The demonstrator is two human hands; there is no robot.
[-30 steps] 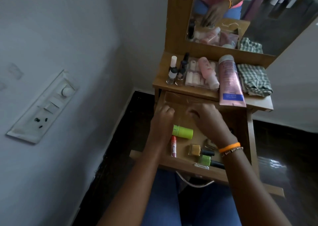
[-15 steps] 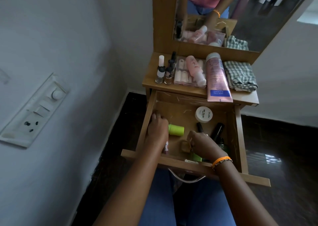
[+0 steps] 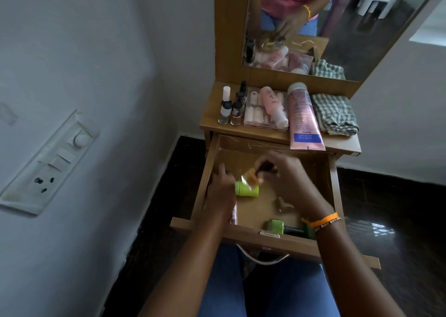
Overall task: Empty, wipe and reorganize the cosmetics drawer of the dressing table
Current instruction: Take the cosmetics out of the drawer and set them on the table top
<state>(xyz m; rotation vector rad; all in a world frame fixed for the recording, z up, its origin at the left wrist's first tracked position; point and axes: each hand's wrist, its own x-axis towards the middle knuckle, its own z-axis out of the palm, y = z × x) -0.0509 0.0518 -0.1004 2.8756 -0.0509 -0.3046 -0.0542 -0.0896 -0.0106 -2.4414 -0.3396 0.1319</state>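
While the right hand (image 3: 287, 179) lifts an orange polish bottle (image 3: 253, 175) over the drawer (image 3: 323, 172), fingers pinching its dark cap, a slip drops it on the green tube (image 3: 246, 188) beneath. Left hand (image 3: 223, 186) beside the tube: blurred, grip unclear. Bench (image 3: 342, 145) behind the drawer is crowded.

left hand (image 3: 223, 191): forearm extended, palm down, motion-blurred, grip unclear | right hand (image 3: 287, 179): fingers (image 3: 265, 163) curled, pinching, banded wrist
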